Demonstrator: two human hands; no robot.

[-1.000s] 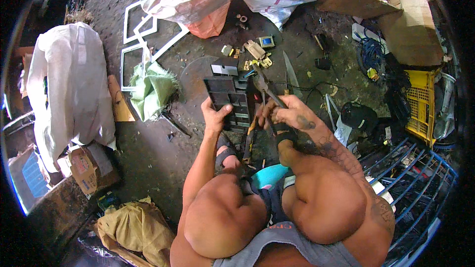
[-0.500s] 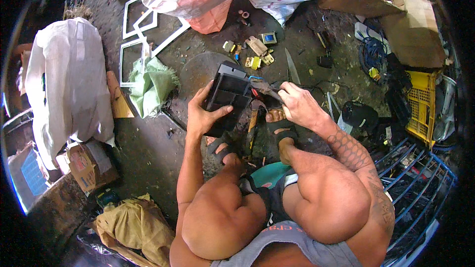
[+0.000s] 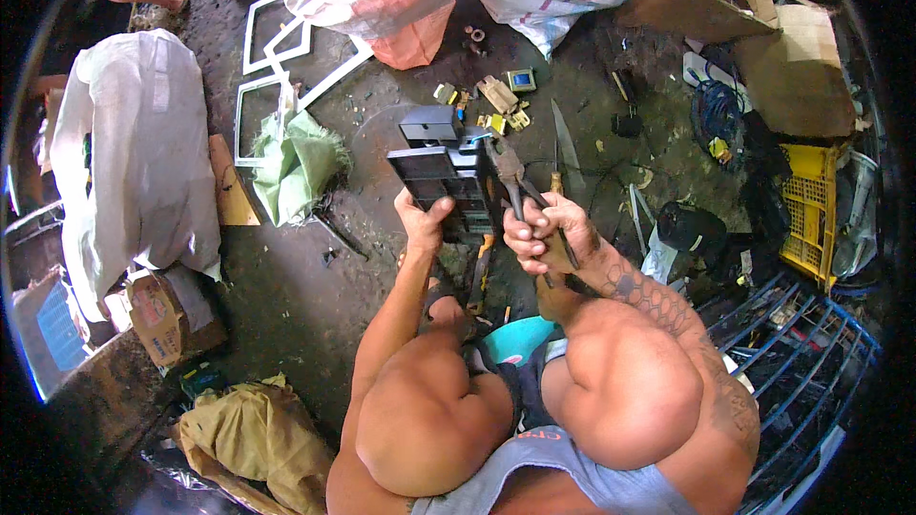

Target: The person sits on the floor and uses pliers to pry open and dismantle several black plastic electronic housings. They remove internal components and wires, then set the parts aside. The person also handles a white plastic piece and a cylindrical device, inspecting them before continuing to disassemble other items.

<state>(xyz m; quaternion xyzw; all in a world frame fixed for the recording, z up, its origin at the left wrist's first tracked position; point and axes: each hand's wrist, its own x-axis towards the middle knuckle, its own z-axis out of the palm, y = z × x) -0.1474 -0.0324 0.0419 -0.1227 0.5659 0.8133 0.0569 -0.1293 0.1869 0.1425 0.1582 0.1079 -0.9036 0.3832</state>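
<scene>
One bare left hand (image 3: 423, 216) pinches the lower left edge of a black, rectangular, compartmented plastic case (image 3: 426, 165) above the dark floor (image 3: 315, 315); the curled right hand (image 3: 551, 232) grips dark metal pliers (image 3: 509, 162), jaws beside the case's upper right; past them lies a pointed steel blade (image 3: 566, 138).

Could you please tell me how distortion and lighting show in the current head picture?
Head view: black corners frame the image; the blue rack looks curved near the right rim; glare whitens spots at left; the pliers look fairly clear.
</scene>
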